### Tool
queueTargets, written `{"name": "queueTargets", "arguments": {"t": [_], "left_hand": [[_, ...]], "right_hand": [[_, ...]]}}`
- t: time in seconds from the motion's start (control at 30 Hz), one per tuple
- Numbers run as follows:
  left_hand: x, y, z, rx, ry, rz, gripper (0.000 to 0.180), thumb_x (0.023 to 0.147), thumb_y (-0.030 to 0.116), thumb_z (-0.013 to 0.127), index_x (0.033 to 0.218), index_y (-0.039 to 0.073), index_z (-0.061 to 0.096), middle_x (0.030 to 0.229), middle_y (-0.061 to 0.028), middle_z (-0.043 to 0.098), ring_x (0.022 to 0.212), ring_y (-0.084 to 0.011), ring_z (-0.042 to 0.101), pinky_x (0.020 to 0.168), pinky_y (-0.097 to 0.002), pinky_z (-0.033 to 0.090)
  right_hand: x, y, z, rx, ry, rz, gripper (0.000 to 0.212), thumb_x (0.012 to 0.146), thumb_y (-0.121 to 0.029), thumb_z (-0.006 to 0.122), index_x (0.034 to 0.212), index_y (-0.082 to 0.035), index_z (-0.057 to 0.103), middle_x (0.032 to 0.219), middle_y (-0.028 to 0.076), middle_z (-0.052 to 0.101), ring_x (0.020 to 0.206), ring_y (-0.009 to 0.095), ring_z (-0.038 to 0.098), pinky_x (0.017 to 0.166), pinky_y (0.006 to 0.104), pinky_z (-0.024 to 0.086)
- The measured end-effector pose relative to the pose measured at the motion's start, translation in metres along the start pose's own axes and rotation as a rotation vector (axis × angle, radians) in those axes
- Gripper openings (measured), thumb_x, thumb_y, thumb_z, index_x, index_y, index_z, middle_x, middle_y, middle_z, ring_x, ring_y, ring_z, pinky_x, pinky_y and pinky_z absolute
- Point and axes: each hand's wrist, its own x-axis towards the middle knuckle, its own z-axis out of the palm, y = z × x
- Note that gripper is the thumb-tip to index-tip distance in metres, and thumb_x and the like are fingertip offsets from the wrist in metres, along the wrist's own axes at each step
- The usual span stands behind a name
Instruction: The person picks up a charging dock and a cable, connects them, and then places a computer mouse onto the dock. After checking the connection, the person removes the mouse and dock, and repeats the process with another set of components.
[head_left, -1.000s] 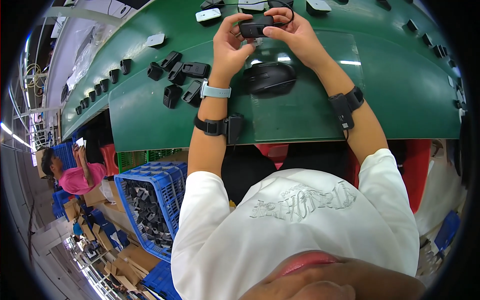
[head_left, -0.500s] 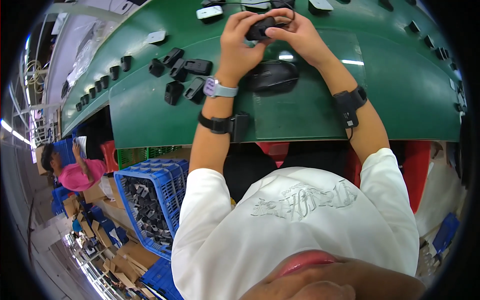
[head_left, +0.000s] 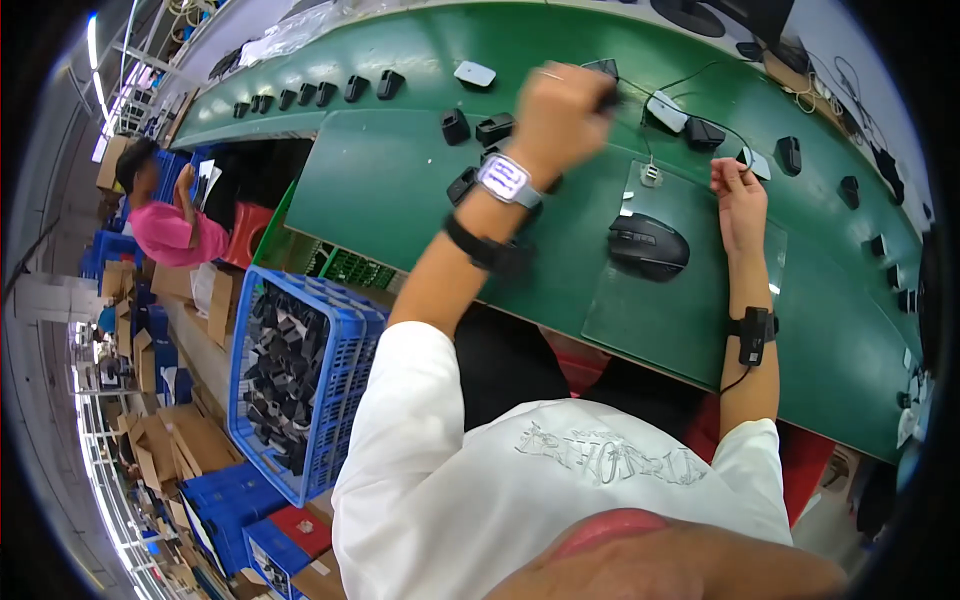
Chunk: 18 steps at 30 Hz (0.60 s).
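Observation:
My left hand is raised over the green table, blurred by motion, its fingers closed round a small black plastic housing that shows only partly. Out to the right, my right hand has thumb and fingers pinched on a thin black cable, beside a white-topped block. Between the hands a black computer mouse lies on a clear sheet. Just above it is a small metal plug on a cord. Several black housings sit by my left wrist, partly hidden under it.
Rows of black housings line the far left and right of the green table. White-topped blocks stand at the back. A blue crate full of black parts is at my left. Beyond it sits a person in pink.
My hands, earlier together on a black housing, have come apart: the left carries the housing, the right pinches the cable. The view has swung, so the table appears tilted and the mouse farther right.

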Motion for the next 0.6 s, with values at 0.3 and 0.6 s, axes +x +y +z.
{"name": "queueTargets", "arguments": {"t": [0.3,0.6], "left_hand": [[-0.089,-0.273,-0.105,0.761,-0.410,-1.029,0.052,0.079,0.038,0.077,0.111,-0.001,0.068,0.110,-0.0258,0.069,0.110,-0.0436,0.064,0.098,-0.0468,0.049],[-0.025,-0.211,-0.047,0.603,-0.902,-0.254,0.051,0.071,0.013,0.076,0.122,0.014,0.068,0.119,-0.0156,0.068,0.108,-0.0364,0.062,0.092,-0.0443,0.052]], "right_hand": [[-0.010,-0.009,0.041,-0.336,-0.129,0.042,0.019,0.100,-0.016,0.065,0.105,0.001,0.071,0.078,-0.005,0.055,0.073,0.006,0.045,0.068,0.0211,0.037],[-0.012,-0.011,0.035,-0.403,-0.078,-0.013,0.018,0.097,-0.015,0.068,0.105,0.001,0.071,0.083,-0.003,0.061,0.075,0.006,0.052,0.071,0.0205,0.041]]}}
